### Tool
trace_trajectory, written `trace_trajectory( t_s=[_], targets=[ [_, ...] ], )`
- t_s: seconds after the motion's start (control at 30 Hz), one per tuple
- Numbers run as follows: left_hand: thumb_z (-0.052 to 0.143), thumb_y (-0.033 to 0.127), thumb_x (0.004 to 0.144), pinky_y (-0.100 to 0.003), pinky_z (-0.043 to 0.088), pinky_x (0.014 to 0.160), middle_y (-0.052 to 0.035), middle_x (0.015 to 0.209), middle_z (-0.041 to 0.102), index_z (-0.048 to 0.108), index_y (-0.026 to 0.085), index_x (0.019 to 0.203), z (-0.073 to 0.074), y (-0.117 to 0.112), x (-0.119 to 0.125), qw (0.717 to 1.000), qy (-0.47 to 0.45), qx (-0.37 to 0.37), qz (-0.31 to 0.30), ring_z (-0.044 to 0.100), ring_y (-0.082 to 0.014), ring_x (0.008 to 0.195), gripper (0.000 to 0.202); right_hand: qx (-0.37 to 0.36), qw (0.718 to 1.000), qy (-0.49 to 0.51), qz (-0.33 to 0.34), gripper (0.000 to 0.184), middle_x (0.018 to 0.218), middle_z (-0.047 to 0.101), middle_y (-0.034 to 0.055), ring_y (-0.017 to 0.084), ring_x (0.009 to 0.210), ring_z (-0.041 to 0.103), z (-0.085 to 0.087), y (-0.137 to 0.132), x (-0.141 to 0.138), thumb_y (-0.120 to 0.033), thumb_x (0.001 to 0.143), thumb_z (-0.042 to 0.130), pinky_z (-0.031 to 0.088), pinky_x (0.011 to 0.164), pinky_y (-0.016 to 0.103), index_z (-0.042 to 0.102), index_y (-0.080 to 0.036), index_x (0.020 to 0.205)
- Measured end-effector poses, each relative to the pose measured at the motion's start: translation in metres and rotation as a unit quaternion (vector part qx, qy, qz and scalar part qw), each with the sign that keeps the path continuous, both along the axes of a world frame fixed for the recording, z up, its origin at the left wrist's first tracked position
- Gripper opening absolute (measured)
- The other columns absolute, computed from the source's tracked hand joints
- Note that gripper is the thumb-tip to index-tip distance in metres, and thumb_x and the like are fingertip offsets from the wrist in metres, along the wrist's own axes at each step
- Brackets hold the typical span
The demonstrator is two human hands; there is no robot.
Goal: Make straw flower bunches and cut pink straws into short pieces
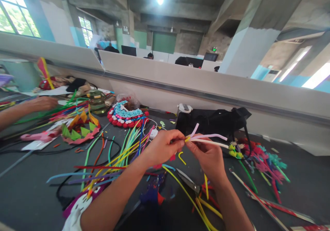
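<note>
My left hand [165, 145] and my right hand [206, 155] meet above the dark table [25, 189], both pinched on a small bundle of pale pink and white pipe cleaners [208, 138]. The stems stick out to the right, with a yellow tip showing between my fingers. A short yellow curl [182, 158] lies just below my hands. Scissors [189, 182] rest on the table under my right wrist.
Loose coloured pipe cleaners [121, 155] fan across the table at left. A blue, white and red wreath [127, 114] sits behind them, and a black bag [216, 122] stands at the back. Finished pipe-cleaner flowers [257, 158] lie at right. Another person's hand [42, 103] works at far left.
</note>
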State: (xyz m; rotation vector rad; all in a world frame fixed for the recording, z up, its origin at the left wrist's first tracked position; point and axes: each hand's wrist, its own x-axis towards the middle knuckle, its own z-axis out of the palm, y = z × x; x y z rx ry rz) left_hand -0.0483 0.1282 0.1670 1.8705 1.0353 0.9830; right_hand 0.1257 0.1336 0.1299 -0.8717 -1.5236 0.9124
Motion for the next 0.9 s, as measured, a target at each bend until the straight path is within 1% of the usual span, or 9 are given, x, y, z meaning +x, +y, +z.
trace_trajectory(
  t_s=[0.07, 0.17, 0.3, 0.4, 0.5, 0.6, 0.67, 0.77, 0.9],
  targets=[
    [0.059, 0.032, 0.082, -0.020, 0.035, 0.052, 0.0012, 0.060, 0.056, 0.061, 0.014, 0.079, -0.001, 0.001, -0.002, 0.989, -0.097, -0.102, -0.043, 0.048, -0.0084, 0.053, 0.018, 0.001, 0.999, 0.023, 0.030, 0.010, 0.081, 0.068, 0.0007, 0.013, 0.069, 0.059, 0.001, 0.000, 0.002, -0.026, 0.079, 0.072, 0.044, 0.056, 0.020, 0.072, -0.021, 0.088],
    [0.067, 0.031, 0.075, -0.020, 0.038, 0.053, 0.0024, 0.055, 0.052, 0.060, 0.013, 0.079, -0.006, 0.004, -0.004, 0.937, -0.233, -0.235, -0.111, 0.047, -0.0072, 0.049, 0.019, 0.022, 0.996, 0.036, 0.073, 0.006, 0.084, 0.068, 0.0008, 0.013, 0.071, 0.059, 0.003, -0.002, 0.003, -0.022, 0.081, 0.071, 0.046, 0.061, 0.022, 0.072, -0.022, 0.087],
    [0.073, 0.025, 0.069, -0.022, 0.042, 0.057, 0.0033, 0.056, 0.048, 0.060, 0.013, 0.078, -0.011, 0.006, -0.003, 0.876, -0.312, -0.329, -0.165, 0.044, -0.0061, 0.050, 0.021, 0.077, 0.992, 0.016, 0.095, 0.005, 0.082, 0.066, 0.0009, 0.014, 0.074, 0.060, 0.006, -0.005, 0.005, -0.018, 0.083, 0.067, 0.047, 0.066, 0.024, 0.071, -0.021, 0.084],
    [0.067, 0.032, 0.076, -0.024, 0.043, 0.060, 0.0014, 0.061, 0.052, 0.059, 0.014, 0.082, -0.009, 0.005, 0.001, 0.922, -0.252, -0.262, -0.131, 0.050, -0.0090, 0.056, 0.020, 0.078, 0.996, 0.009, 0.037, 0.004, 0.080, 0.067, 0.0006, 0.014, 0.072, 0.060, 0.002, -0.002, 0.005, -0.020, 0.083, 0.067, 0.047, 0.065, 0.024, 0.071, -0.021, 0.083],
    [0.060, 0.032, 0.082, -0.028, 0.045, 0.073, -0.0009, 0.072, 0.060, 0.060, 0.016, 0.086, -0.007, 0.002, 0.005, 0.997, -0.065, -0.046, -0.022, 0.055, -0.0126, 0.068, 0.016, 0.053, 0.997, 0.009, -0.050, 0.007, 0.078, 0.069, 0.0017, 0.015, 0.069, 0.062, -0.005, 0.002, 0.002, -0.026, 0.081, 0.070, 0.049, 0.065, 0.026, 0.073, -0.020, 0.082],
    [0.055, 0.021, 0.084, -0.039, 0.037, 0.096, -0.0016, 0.080, 0.065, 0.061, 0.018, 0.090, -0.009, 0.001, 0.010, 0.977, 0.103, 0.174, 0.067, 0.058, -0.0148, 0.078, 0.009, 0.035, 0.994, -0.002, -0.101, 0.014, 0.073, 0.070, 0.0028, 0.017, 0.065, 0.063, -0.010, 0.005, 0.000, -0.032, 0.078, 0.072, 0.050, 0.062, 0.028, 0.074, -0.018, 0.081],
    [0.049, 0.017, 0.087, -0.043, 0.031, 0.102, -0.0028, 0.082, 0.068, 0.062, 0.017, 0.090, -0.011, 0.001, 0.011, 0.955, 0.137, 0.249, 0.087, 0.060, -0.0152, 0.079, 0.014, 0.027, 0.994, -0.009, -0.108, 0.016, 0.071, 0.069, 0.0027, 0.017, 0.064, 0.062, -0.009, 0.006, -0.001, -0.034, 0.079, 0.072, 0.050, 0.061, 0.028, 0.074, -0.018, 0.081],
    [0.047, 0.018, 0.088, -0.037, 0.038, 0.095, -0.0027, 0.074, 0.068, 0.063, 0.017, 0.083, -0.012, 0.002, 0.010, 0.965, 0.111, 0.226, 0.068, 0.060, -0.0142, 0.071, 0.017, 0.027, 0.997, -0.014, -0.074, 0.014, 0.076, 0.069, 0.0026, 0.016, 0.067, 0.062, -0.004, 0.004, 0.000, -0.032, 0.080, 0.071, 0.050, 0.062, 0.027, 0.073, -0.019, 0.084],
    [0.053, 0.030, 0.087, -0.024, 0.043, 0.064, -0.0020, 0.067, 0.063, 0.064, 0.015, 0.077, -0.007, 0.000, 0.006, 1.000, -0.022, 0.012, -0.014, 0.056, -0.0119, 0.061, 0.021, 0.034, 0.999, 0.001, 0.022, 0.010, 0.085, 0.070, 0.0031, 0.018, 0.076, 0.064, 0.006, 0.000, 0.005, -0.028, 0.080, 0.070, 0.051, 0.068, 0.027, 0.072, -0.021, 0.086]
  ],
)
